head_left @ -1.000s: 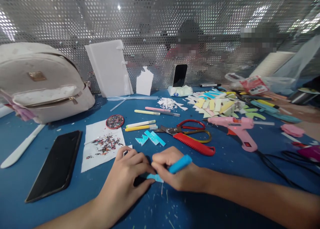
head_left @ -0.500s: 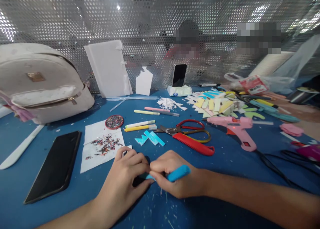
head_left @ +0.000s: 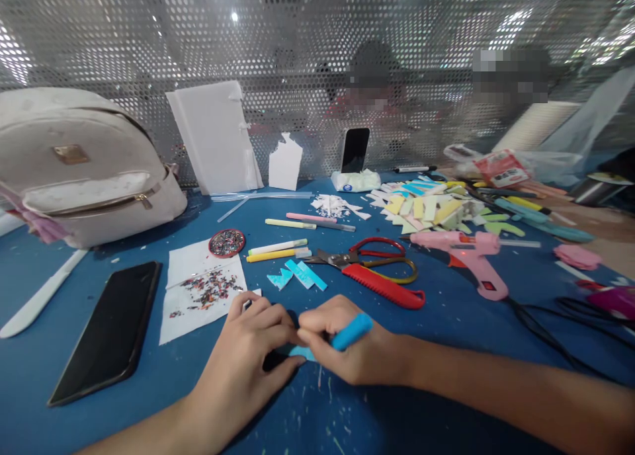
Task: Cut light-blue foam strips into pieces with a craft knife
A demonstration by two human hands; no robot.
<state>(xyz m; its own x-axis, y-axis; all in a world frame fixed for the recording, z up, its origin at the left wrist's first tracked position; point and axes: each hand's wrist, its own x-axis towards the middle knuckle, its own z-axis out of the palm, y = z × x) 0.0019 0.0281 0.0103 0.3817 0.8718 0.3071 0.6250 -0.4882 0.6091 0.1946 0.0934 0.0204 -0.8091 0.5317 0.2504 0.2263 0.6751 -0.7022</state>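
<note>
- Left hand (head_left: 251, 344) curls over a light blue strip (head_left: 304, 353), holding it on the table (head_left: 166, 375), maybe so it won't slide.
- Right hand (head_left: 348, 344) grips a blue marker (head_left: 353, 331) over the strip, probably to steer it. Its tip is hidden.
- Past them lie scissors (head_left: 339, 259), perhaps for easy reach.
- Farther back, an upright phone (head_left: 356, 149) stands by a soft pack (head_left: 344, 183), maybe propped.
</note>
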